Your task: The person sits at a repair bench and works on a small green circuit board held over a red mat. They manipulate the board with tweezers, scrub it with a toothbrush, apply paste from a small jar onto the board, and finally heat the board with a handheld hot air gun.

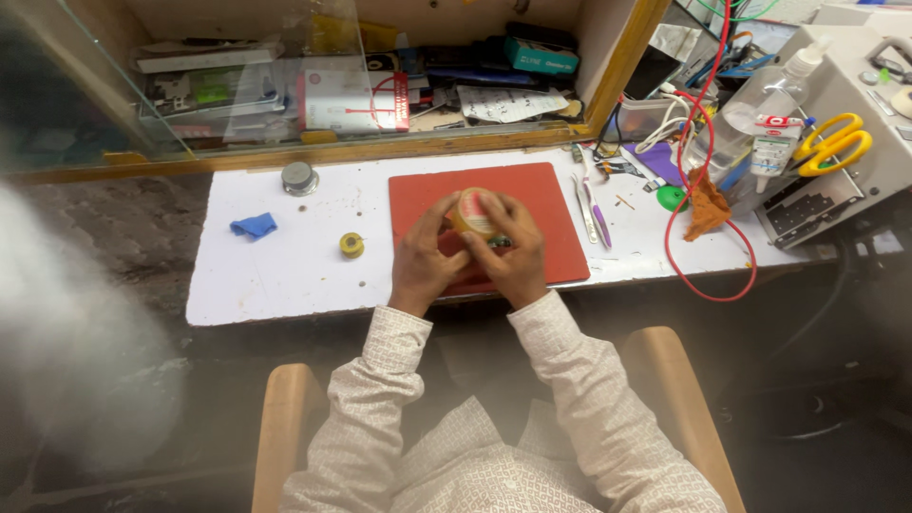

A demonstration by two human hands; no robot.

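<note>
Both arms reach forward from the body, bent at the elbows, and the forearms come closer to each other toward the wrists. The left hand [421,258] and the right hand [513,255] meet in front of the chest, side by side and almost touching. The fingers [435,211] of both hands are curled inward in a closed grip, with the backs of the hands turned upward.

A white-and-red flat package [353,99] and a teal box [541,57] lie behind the glass.
</note>
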